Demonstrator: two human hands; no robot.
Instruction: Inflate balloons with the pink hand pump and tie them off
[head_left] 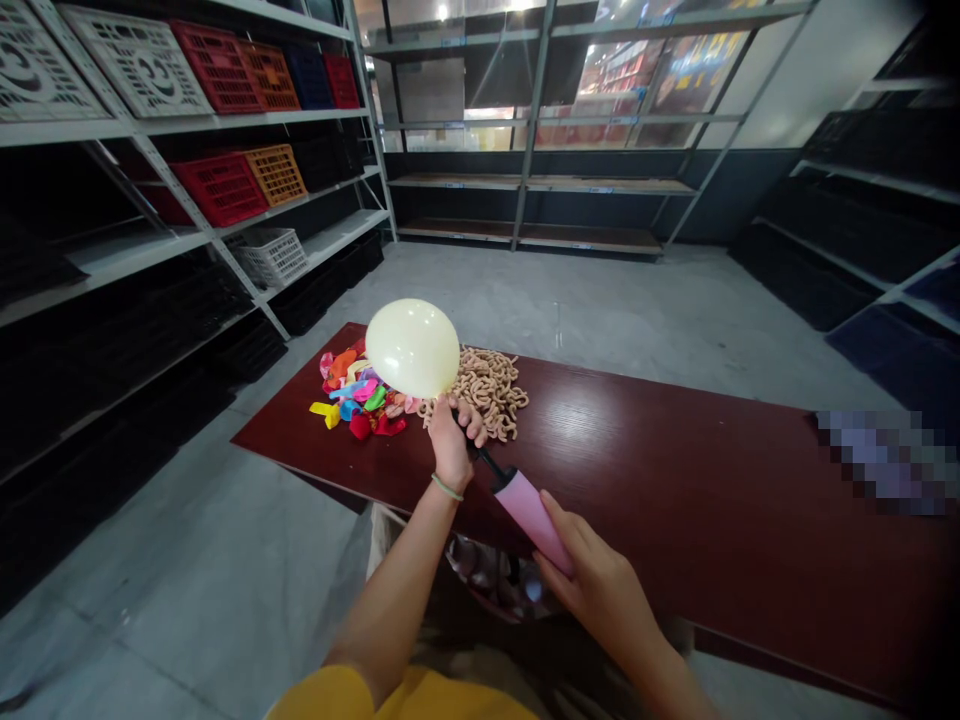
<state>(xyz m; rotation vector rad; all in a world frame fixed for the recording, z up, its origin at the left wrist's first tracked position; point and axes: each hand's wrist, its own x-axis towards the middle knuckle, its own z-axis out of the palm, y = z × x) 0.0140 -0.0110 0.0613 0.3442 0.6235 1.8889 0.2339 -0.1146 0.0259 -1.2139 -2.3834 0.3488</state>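
Observation:
A pale yellow balloon (pixel 412 347), partly or fully inflated, rises above my left hand (pixel 454 448). The fingers of that hand are closed around the balloon's neck and the black end of a balloon pump (pixel 534 520). A black rod joins this end to the pump's pink barrel. Wrapped around the lower barrel is my right hand (pixel 596 570). Just behind my left hand lie a pile of colourful uninflated balloons (pixel 367 395) and a heap of small, curved, light brown pieces (pixel 491 390). How the balloon sits on the nozzle is hidden by my fingers.
The dark red table (pixel 637 450) stretches away to the right, where a pixelated purple-grey patch (pixel 885 455) lies near its edge. Under the near edge something shiny (pixel 487 570) shows. Shelves with plastic crates (pixel 225 190) stand at left; a metal rack (pixel 529 180) stands at the back.

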